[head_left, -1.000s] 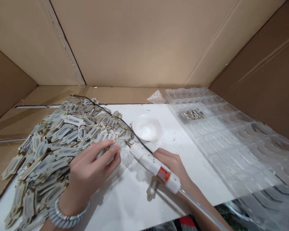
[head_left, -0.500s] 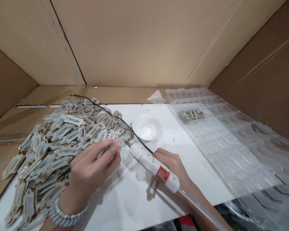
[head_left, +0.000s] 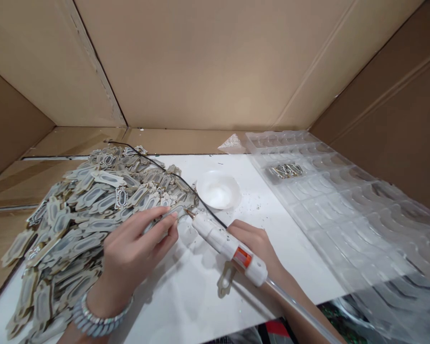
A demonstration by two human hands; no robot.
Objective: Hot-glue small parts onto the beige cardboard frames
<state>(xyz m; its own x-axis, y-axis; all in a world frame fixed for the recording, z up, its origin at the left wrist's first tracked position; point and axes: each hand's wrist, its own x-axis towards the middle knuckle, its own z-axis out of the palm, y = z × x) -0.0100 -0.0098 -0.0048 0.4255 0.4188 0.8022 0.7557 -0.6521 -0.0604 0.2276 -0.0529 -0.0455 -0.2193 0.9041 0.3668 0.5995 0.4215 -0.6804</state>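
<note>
Between its fingertips my left hand [head_left: 138, 246] pinches a flat grey frame-shaped piece [head_left: 175, 211]. My right hand [head_left: 254, 241] is closed around a white hot glue gun [head_left: 218, 239] with an orange switch and a clear glue stick running out of its back end. The gun's metal nozzle touches or nearly touches the right end of the held piece. Under the gun, a similar loose piece [head_left: 226, 279] lies on the white board. Left of my left hand spreads a large pile of such ornate frame pieces [head_left: 89, 215].
A white bowl [head_left: 218, 191] stands behind the glue gun, with small specks beside it. A black cord [head_left: 186, 184] crosses the pile. Clear compartment trays [head_left: 329, 200] fill the right, one holding metal clips [head_left: 286, 170]. Cardboard walls [head_left: 208, 62] surround the white board [head_left: 186, 296].
Both hands, the glue gun and the held piece stay almost in place. The whole view has shifted very slightly.
</note>
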